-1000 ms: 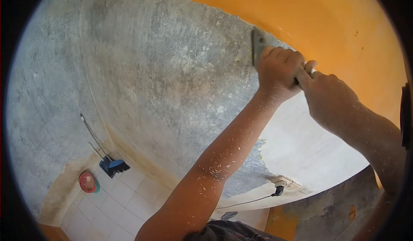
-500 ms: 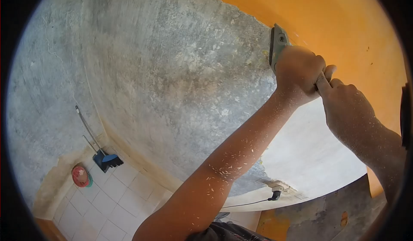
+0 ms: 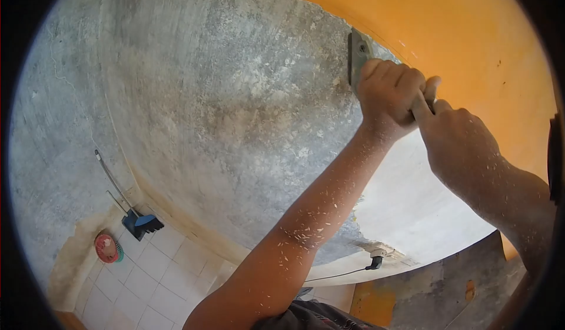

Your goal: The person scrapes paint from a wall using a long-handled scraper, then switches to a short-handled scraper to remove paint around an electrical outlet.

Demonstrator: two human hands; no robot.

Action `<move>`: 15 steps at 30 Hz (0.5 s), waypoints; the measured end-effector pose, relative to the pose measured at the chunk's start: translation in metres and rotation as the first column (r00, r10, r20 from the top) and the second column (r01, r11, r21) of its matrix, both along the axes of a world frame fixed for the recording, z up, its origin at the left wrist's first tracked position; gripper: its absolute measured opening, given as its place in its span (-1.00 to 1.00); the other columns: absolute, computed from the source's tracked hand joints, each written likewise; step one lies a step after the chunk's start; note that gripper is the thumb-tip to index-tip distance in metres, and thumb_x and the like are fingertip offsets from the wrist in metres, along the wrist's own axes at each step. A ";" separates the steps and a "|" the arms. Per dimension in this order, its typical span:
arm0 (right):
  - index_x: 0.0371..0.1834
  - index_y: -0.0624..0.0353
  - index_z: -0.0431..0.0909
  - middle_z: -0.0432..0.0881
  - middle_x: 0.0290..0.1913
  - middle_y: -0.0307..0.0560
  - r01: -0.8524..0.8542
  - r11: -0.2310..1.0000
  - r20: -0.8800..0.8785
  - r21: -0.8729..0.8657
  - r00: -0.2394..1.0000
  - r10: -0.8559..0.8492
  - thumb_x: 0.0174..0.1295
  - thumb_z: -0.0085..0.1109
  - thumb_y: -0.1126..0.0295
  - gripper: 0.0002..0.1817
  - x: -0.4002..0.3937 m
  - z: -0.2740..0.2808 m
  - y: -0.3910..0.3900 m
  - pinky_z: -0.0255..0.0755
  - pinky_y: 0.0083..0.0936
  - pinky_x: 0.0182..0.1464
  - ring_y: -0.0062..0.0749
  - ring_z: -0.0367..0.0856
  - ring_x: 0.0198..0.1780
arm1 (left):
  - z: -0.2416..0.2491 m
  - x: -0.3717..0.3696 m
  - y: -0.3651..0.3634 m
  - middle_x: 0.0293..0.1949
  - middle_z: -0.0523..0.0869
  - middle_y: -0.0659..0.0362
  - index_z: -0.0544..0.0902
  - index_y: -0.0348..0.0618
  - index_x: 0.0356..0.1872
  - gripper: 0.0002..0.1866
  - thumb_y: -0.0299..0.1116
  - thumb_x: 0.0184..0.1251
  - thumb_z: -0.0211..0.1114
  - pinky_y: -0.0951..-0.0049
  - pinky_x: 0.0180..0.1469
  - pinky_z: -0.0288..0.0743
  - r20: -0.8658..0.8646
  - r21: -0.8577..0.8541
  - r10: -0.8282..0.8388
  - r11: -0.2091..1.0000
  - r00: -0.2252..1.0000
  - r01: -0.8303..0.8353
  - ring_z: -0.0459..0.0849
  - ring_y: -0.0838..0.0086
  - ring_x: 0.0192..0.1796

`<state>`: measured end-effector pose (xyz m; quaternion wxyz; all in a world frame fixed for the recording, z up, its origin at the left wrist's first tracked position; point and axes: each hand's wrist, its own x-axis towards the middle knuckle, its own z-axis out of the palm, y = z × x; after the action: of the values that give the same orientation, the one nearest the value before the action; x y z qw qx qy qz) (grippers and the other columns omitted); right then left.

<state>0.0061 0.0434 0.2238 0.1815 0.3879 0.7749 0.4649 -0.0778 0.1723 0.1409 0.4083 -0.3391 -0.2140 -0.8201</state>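
Note:
A wall scraper [image 3: 359, 53] with a broad grey-green head presses against the wall, at the border between bare grey plaster [image 3: 235, 94] and orange paint [image 3: 459, 30]. My left hand [image 3: 391, 88] is closed round it just behind the head. Lower and to the right, my right hand [image 3: 462, 136] is closed on the handle, its thumb lying along it close to my left hand. Most of the handle is hidden by my fingers. Pale flakes and dust speckle both forearms.
A black plug sits in a wall socket [image 3: 378, 252], its cable [image 3: 335, 276] running left. At lower left, a blue broom [image 3: 147, 222] and dustpan [image 3: 132, 224] lean at the wall. A red basket [image 3: 106, 247] stands beside them on white floor tiles [image 3: 159, 294].
Both hands and the scraper have moved left along the paint border. A pale bare strip now shows right of the scraper head. The view has turned slightly.

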 end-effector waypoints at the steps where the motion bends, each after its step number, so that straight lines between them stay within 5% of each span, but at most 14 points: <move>1: 0.11 0.38 0.31 0.54 -0.39 0.12 0.009 1.000 0.021 0.003 1.000 -0.009 -0.07 0.09 0.65 -0.45 -0.003 0.000 0.001 0.55 -0.36 -0.39 -0.17 0.62 -0.46 | 0.000 0.007 0.001 -0.80 0.29 0.33 0.26 0.05 -0.76 -0.62 -0.25 0.06 0.30 0.36 -0.47 0.16 -0.040 -0.009 -0.057 0.998 0.998 0.056 0.34 0.46 -0.70; 7: 0.04 0.36 0.34 0.55 -0.41 0.09 -0.025 1.000 0.020 0.012 0.999 0.024 -0.09 0.11 0.63 -0.50 -0.006 -0.006 -0.001 0.53 -0.38 -0.44 -0.17 0.63 -0.47 | -0.006 0.007 0.000 -0.78 0.31 0.32 0.29 0.09 -0.76 -0.64 -0.30 0.02 0.33 0.35 -0.46 0.15 0.040 -0.005 -0.082 0.997 0.996 0.083 0.36 0.43 -0.66; 10: 0.00 0.36 0.36 0.55 -0.43 0.08 -0.078 0.997 -0.009 0.003 0.997 0.078 -0.07 0.10 0.61 -0.55 0.005 -0.002 0.000 0.53 -0.39 -0.44 -0.18 0.63 -0.49 | -0.006 0.011 -0.002 -0.77 0.34 0.31 0.30 0.07 -0.74 -0.65 -0.34 0.00 0.34 0.33 -0.48 0.15 -0.054 -0.031 -0.107 0.994 0.993 0.105 0.35 0.41 -0.68; 14: -0.02 0.36 0.36 0.54 -0.44 0.07 -0.127 0.991 -0.001 0.039 0.992 0.127 -0.05 0.10 0.60 -0.57 -0.001 -0.007 -0.002 0.53 -0.38 -0.44 -0.18 0.63 -0.50 | -0.005 0.006 0.004 -0.74 0.36 0.31 0.29 0.04 -0.73 -0.64 -0.39 -0.03 0.38 0.30 -0.50 0.15 -0.005 0.097 -0.045 0.994 0.999 0.046 0.36 0.41 -0.68; 15: -0.04 0.36 0.37 0.55 -0.43 0.07 -0.105 0.994 0.011 0.029 0.994 0.104 -0.04 0.09 0.60 -0.59 -0.011 -0.010 -0.002 0.53 -0.37 -0.43 -0.18 0.63 -0.49 | -0.010 -0.001 -0.001 -0.76 0.36 0.27 0.33 0.03 -0.74 -0.68 -0.33 -0.05 0.35 0.33 -0.39 0.20 -0.027 0.048 -0.079 0.996 0.996 0.081 0.38 0.35 -0.64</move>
<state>-0.0053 0.0413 0.2139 0.1547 0.3473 0.7865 0.4867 -0.0790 0.1711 0.1305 0.3860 -0.3474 -0.1750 -0.8365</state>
